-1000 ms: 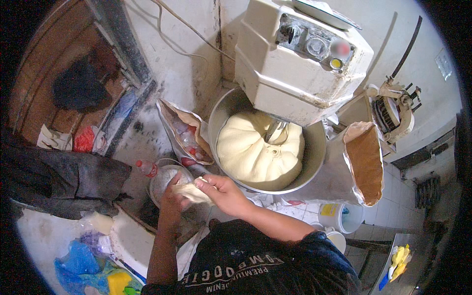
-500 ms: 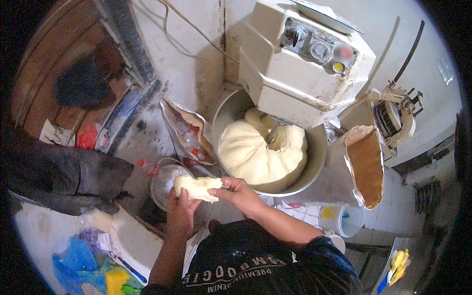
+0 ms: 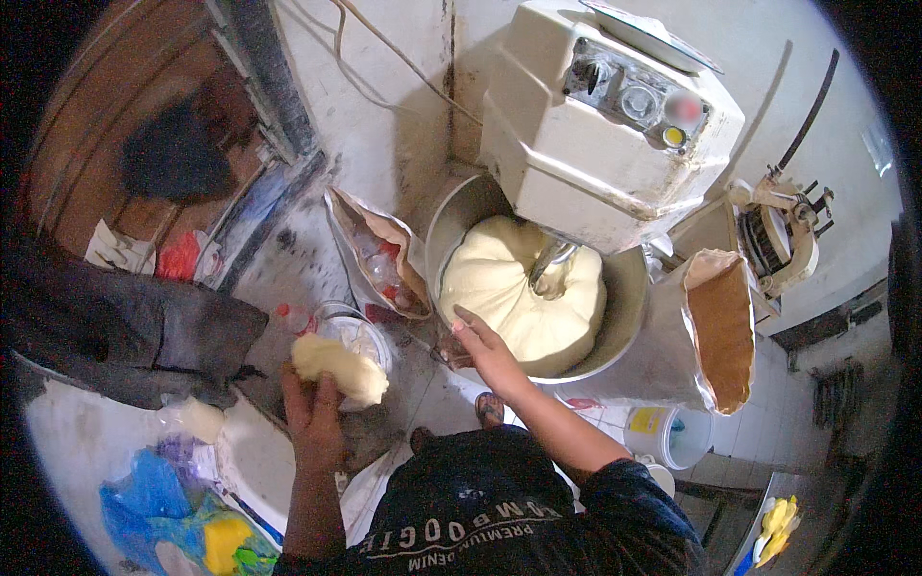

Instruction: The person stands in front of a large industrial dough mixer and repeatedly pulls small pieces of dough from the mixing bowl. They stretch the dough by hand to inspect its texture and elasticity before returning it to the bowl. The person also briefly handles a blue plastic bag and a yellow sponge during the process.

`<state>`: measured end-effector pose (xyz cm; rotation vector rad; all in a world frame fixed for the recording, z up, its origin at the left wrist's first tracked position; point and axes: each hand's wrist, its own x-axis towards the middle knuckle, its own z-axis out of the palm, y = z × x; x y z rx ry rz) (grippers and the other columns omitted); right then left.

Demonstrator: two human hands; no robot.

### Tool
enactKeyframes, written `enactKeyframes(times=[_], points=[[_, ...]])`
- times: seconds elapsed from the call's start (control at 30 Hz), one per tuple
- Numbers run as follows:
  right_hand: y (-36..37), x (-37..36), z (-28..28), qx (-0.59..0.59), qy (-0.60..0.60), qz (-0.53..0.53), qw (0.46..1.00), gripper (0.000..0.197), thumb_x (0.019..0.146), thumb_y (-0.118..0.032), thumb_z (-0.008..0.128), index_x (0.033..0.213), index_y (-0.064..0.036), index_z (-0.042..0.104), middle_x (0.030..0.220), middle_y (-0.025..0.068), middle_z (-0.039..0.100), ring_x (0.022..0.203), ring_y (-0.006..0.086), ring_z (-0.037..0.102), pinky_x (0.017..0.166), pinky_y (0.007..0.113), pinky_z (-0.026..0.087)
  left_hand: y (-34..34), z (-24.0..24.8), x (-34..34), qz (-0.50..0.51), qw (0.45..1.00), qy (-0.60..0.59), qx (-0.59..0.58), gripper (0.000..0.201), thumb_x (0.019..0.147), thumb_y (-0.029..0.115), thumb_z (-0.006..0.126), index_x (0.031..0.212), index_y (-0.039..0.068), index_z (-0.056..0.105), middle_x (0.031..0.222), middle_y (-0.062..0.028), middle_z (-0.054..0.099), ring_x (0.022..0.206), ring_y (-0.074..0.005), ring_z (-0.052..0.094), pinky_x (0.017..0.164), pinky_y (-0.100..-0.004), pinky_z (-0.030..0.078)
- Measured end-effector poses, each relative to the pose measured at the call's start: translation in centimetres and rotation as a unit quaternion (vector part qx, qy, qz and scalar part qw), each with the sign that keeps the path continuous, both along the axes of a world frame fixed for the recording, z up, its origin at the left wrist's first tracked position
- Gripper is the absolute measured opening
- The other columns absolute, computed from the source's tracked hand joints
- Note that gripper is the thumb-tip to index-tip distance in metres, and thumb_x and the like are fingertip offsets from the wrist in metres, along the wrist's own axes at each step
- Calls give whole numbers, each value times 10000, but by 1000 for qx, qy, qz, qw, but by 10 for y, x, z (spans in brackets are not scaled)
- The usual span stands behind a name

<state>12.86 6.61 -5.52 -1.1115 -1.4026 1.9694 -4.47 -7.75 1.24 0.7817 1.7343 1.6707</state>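
A thick, pale piece of dough (image 3: 341, 370) rests in my left hand (image 3: 313, 415), which grips it from below and hangs over a white bucket (image 3: 376, 331). My right hand (image 3: 488, 353) is apart from that piece, at the near left rim of the steel mixing bowl (image 3: 626, 312). Its fingers are spread and nothing shows between them. Inside the bowl lies a large, smooth mass of cream-coloured dough (image 3: 495, 317), folded around a metal spiral hook (image 3: 552, 264). Above the bowl stands the white mixer head (image 3: 595, 158) with its knobs and buttons.
Left of the bowl is an open paper sack (image 3: 375, 254) holding plastic items. A tall, brown-lined sack (image 3: 720, 331) stands to the right, beside a clear tub (image 3: 687, 437). Dark cloth (image 3: 134, 331) and coloured plastic bags (image 3: 182, 509) lie at the left.
My hands have parted. The left has carried the dough piece left and slightly down; the right has let go and moved up to the bowl rim. The spiral hook and the dough mass have turned.
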Motion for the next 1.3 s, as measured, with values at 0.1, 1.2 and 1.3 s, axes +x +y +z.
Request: enactKeyframes(times=[0.1, 1.2, 1.3], points=[[-14, -16, 3, 90, 107, 61, 988, 605, 916, -471, 314, 1322, -22, 305, 1118, 105, 512, 987, 178, 503, 913, 323, 367, 3, -1, 6, -112, 989, 93, -38, 336, 848, 139, 516, 1141, 1, 424, 1059, -128, 522, 977, -206, 514, 828, -324, 422], [-19, -8, 47, -57, 125, 1, 991, 244, 884, -262, 518, 996, -50, 564, 907, 13, 594, 787, 89, 543, 751, 241, 434, 25, -23, 17, -69, 966, -245, -41, 390, 924, 302, 412, 1116, -24, 504, 1077, -101, 557, 988, -164, 527, 851, -325, 410], [-13, -1, 26, -23, 86, 32, 996, 256, 882, -284, 520, 976, -50, 564, 884, 23, 594, 792, 92, 534, 751, 249, 430, 17, -2, 16, -70, 991, -94, -65, 413, 922, 323, 412, 1114, -31, 498, 1055, -107, 561, 951, -163, 537, 823, -308, 423]])
